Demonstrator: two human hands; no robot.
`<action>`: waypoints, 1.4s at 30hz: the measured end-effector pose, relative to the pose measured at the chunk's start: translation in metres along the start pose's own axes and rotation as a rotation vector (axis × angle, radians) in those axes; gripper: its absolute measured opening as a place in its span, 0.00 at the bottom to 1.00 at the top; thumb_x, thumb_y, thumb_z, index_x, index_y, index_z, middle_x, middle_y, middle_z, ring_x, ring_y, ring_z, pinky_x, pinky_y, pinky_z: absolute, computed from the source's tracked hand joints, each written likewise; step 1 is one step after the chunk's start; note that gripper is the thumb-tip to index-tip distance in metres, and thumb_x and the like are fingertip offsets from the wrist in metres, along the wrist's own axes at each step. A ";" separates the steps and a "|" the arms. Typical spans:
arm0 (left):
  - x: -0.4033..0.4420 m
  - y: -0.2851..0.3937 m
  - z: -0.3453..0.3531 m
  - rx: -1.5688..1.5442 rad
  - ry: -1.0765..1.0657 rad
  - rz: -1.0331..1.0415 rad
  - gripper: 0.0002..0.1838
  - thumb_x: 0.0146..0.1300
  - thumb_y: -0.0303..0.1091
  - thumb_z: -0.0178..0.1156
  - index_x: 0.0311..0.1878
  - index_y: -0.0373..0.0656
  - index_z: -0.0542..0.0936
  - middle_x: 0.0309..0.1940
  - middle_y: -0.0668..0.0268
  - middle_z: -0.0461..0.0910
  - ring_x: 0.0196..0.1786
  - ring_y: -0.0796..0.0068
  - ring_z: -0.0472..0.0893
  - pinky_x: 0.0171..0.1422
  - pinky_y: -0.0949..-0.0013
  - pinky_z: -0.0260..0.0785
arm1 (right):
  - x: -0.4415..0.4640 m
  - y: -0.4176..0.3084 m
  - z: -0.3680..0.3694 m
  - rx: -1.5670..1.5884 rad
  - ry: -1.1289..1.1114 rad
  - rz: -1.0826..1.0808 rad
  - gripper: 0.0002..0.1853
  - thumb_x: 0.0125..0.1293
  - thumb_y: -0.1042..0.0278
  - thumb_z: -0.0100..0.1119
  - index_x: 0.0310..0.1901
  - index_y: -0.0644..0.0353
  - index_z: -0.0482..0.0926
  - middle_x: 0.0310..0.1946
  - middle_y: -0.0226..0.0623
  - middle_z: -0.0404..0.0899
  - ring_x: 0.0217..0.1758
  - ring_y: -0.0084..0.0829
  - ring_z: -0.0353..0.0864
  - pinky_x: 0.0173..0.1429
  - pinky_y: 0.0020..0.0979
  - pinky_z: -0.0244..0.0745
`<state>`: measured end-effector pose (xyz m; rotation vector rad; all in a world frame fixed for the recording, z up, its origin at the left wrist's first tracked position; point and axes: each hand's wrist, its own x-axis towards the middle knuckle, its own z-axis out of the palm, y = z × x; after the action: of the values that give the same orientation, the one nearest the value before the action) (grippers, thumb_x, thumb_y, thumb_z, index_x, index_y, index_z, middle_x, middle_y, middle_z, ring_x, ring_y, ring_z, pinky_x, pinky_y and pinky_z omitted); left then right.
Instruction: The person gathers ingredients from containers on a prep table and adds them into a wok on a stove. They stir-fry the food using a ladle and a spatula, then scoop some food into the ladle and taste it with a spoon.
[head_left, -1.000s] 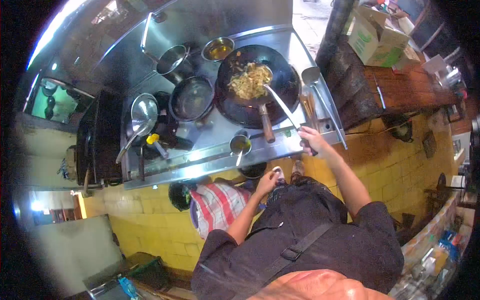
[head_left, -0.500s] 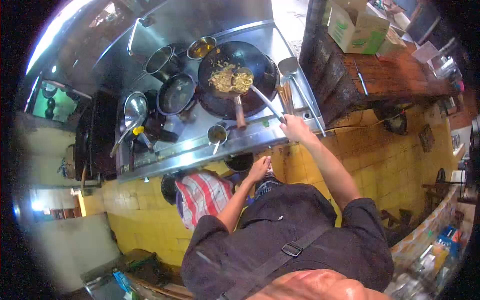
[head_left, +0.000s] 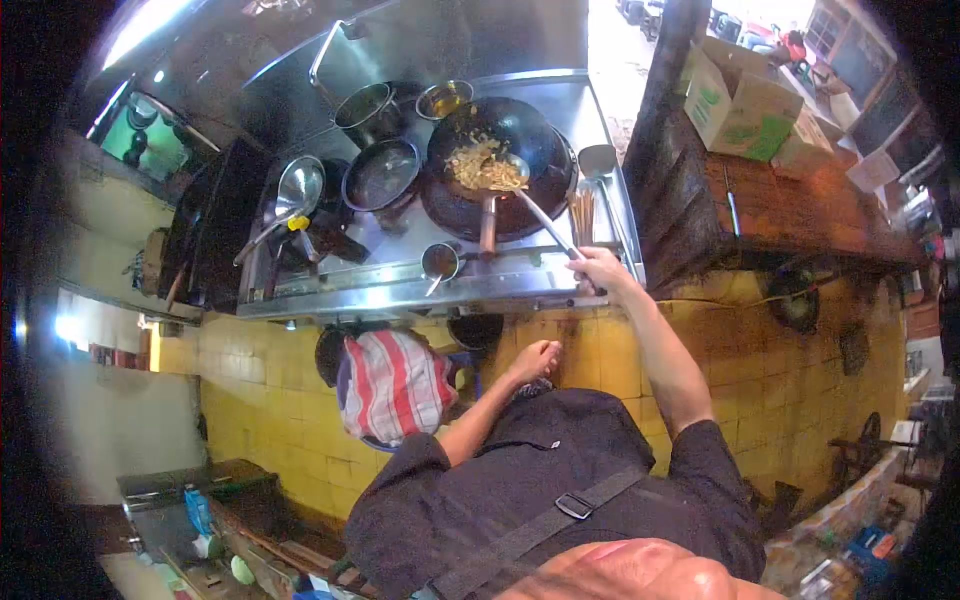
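Observation:
My right hand [head_left: 602, 271] is closed round the handle of a long metal ladle [head_left: 545, 221]. The bowl of the ladle rests among sliced, browned food [head_left: 480, 165] in a black wok [head_left: 525, 120]. The wok's wooden handle [head_left: 488, 228] points toward me, with no hand on it. My left hand [head_left: 537, 360] hangs in front of my body, below the counter edge, its fingers curled; whether it holds anything is too small to tell. A small metal cup [head_left: 440, 261] with a spoon in it stands at the counter's front edge.
On the steel counter [head_left: 380, 285] are a dark pan [head_left: 382, 175], a pot [head_left: 368, 115], a bowl of yellow liquid [head_left: 444, 99], a strainer [head_left: 301, 188] and a spatula [head_left: 597, 161]. A striped cloth [head_left: 395, 385] covers a tub below. A cardboard box [head_left: 740, 105] sits on the wooden table at right.
The head view has shifted. The ladle has moved within the wok, and the food now lies more gathered near the handle side. My left hand stays low in front of my body.

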<state>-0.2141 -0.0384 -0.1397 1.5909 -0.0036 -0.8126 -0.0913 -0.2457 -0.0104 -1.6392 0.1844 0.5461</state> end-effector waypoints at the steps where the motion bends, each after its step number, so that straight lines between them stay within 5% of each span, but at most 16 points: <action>1: 0.008 -0.003 -0.006 0.053 -0.003 -0.013 0.22 0.71 0.52 0.46 0.43 0.39 0.75 0.27 0.70 0.75 0.26 0.82 0.73 0.30 0.75 0.69 | 0.004 0.002 0.003 0.159 -0.054 0.018 0.06 0.64 0.67 0.58 0.38 0.59 0.75 0.21 0.24 0.69 0.16 0.16 0.67 0.16 0.21 0.60; 4: 0.027 -0.003 -0.023 0.132 0.026 0.022 0.22 0.71 0.52 0.47 0.40 0.40 0.75 0.27 0.69 0.76 0.25 0.82 0.73 0.30 0.75 0.69 | 0.013 0.014 0.012 0.342 -0.131 -0.054 0.07 0.64 0.64 0.59 0.37 0.56 0.72 0.22 0.27 0.70 0.13 0.17 0.67 0.13 0.21 0.59; 8: 0.050 0.013 -0.050 0.041 0.030 -0.071 0.22 0.71 0.51 0.47 0.38 0.38 0.75 0.26 0.69 0.76 0.24 0.81 0.73 0.28 0.74 0.68 | 0.014 -0.001 0.034 0.608 -0.105 0.157 0.07 0.66 0.64 0.56 0.39 0.55 0.71 0.23 0.27 0.69 0.12 0.17 0.63 0.12 0.22 0.56; 13: 0.064 0.043 -0.074 -0.054 0.037 -0.068 0.21 0.71 0.49 0.47 0.39 0.36 0.74 0.27 0.65 0.75 0.25 0.78 0.75 0.28 0.74 0.70 | 0.033 0.002 0.042 0.151 0.015 -0.072 0.06 0.64 0.71 0.55 0.41 0.61 0.73 0.18 0.26 0.66 0.10 0.18 0.64 0.11 0.24 0.58; 18: 0.087 0.060 -0.087 -0.327 0.015 -0.220 0.23 0.70 0.54 0.46 0.42 0.42 0.76 0.28 0.71 0.76 0.25 0.81 0.74 0.29 0.74 0.70 | 0.021 0.007 0.041 0.198 0.097 -0.013 0.08 0.64 0.70 0.55 0.43 0.61 0.73 0.16 0.27 0.67 0.10 0.19 0.64 0.12 0.24 0.61; 21: 0.102 0.059 -0.081 -0.421 0.120 -0.208 0.28 0.70 0.58 0.41 0.44 0.40 0.75 0.30 0.65 0.76 0.27 0.74 0.74 0.32 0.69 0.71 | 0.025 0.009 0.033 -0.302 0.182 -0.118 0.15 0.61 0.67 0.56 0.49 0.62 0.74 0.16 0.30 0.70 0.13 0.22 0.70 0.16 0.25 0.65; 24: 0.104 0.069 -0.066 -0.558 0.132 -0.181 0.29 0.69 0.62 0.39 0.46 0.43 0.74 0.31 0.67 0.77 0.28 0.73 0.75 0.34 0.67 0.71 | 0.009 0.004 0.027 -0.368 0.158 -0.070 0.23 0.58 0.61 0.60 0.54 0.60 0.74 0.37 0.46 0.78 0.40 0.35 0.79 0.45 0.37 0.76; 27: 0.092 0.100 -0.030 -0.668 0.188 -0.130 0.33 0.70 0.63 0.35 0.55 0.40 0.71 0.46 0.63 0.76 0.42 0.69 0.76 0.45 0.65 0.71 | -0.008 0.050 0.022 -0.243 0.151 -0.184 0.25 0.58 0.60 0.60 0.56 0.63 0.73 0.51 0.50 0.75 0.54 0.41 0.75 0.59 0.40 0.70; 29: 0.116 0.075 -0.032 -0.716 -0.210 0.047 0.32 0.72 0.59 0.32 0.56 0.40 0.70 0.50 0.62 0.74 0.49 0.67 0.76 0.52 0.63 0.71 | -0.039 0.055 0.022 -0.070 0.210 -0.226 0.28 0.60 0.59 0.60 0.59 0.65 0.70 0.55 0.50 0.73 0.59 0.42 0.72 0.63 0.38 0.68; 30: 0.091 0.107 0.002 -0.435 -0.048 0.169 0.32 0.72 0.60 0.32 0.53 0.40 0.72 0.41 0.60 0.77 0.42 0.64 0.79 0.45 0.64 0.74 | -0.075 0.041 0.019 -0.069 0.280 -0.271 0.30 0.61 0.57 0.60 0.61 0.66 0.68 0.57 0.50 0.72 0.62 0.43 0.70 0.66 0.38 0.66; 32: 0.067 0.126 0.050 -0.625 -0.219 -0.034 0.27 0.73 0.55 0.37 0.50 0.40 0.73 0.41 0.60 0.77 0.43 0.65 0.78 0.49 0.61 0.72 | -0.111 0.066 0.015 0.141 0.293 -0.340 0.37 0.63 0.50 0.60 0.66 0.64 0.60 0.59 0.49 0.70 0.64 0.43 0.67 0.69 0.37 0.62; 33: 0.065 0.116 0.066 -0.361 -0.232 0.059 0.25 0.73 0.53 0.38 0.49 0.40 0.73 0.40 0.60 0.76 0.44 0.65 0.77 0.51 0.60 0.71 | -0.128 0.082 0.014 0.185 0.396 -0.368 0.39 0.63 0.48 0.59 0.68 0.64 0.56 0.60 0.49 0.69 0.65 0.42 0.67 0.70 0.37 0.61; 35: 0.068 0.106 0.107 -0.468 -0.378 -0.066 0.20 0.73 0.48 0.40 0.46 0.39 0.73 0.39 0.59 0.76 0.44 0.65 0.77 0.50 0.59 0.70 | -0.169 0.106 0.018 0.261 0.626 -0.397 0.42 0.65 0.45 0.55 0.70 0.63 0.50 0.62 0.49 0.67 0.66 0.40 0.66 0.71 0.36 0.58; 38: 0.048 0.098 0.201 0.766 -0.367 1.172 0.16 0.71 0.39 0.46 0.40 0.33 0.72 0.35 0.58 0.75 0.37 0.65 0.77 0.42 0.68 0.72 | -0.230 0.150 -0.012 0.342 0.790 -0.416 0.41 0.66 0.47 0.55 0.70 0.63 0.50 0.57 0.50 0.71 0.60 0.38 0.72 0.63 0.35 0.66; 39: 0.029 0.105 0.240 0.766 -0.431 1.192 0.16 0.71 0.39 0.46 0.40 0.33 0.72 0.35 0.58 0.75 0.37 0.65 0.77 0.42 0.68 0.72 | -0.276 0.151 -0.020 0.358 0.851 -0.418 0.41 0.66 0.47 0.55 0.70 0.63 0.50 0.57 0.50 0.71 0.60 0.38 0.72 0.63 0.35 0.66; 42: -0.021 0.133 0.329 0.302 -0.534 0.544 0.13 0.71 0.37 0.47 0.33 0.38 0.70 0.28 0.64 0.71 0.30 0.71 0.74 0.32 0.73 0.68 | -0.391 0.169 -0.036 0.475 1.165 -0.161 0.38 0.63 0.50 0.60 0.68 0.61 0.56 0.38 0.46 0.79 0.49 0.36 0.79 0.53 0.37 0.72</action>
<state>-0.3334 -0.3433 -0.0017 1.4952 -0.9395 -0.7967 -0.4953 -0.3815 0.0170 -1.3011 0.9433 -0.6019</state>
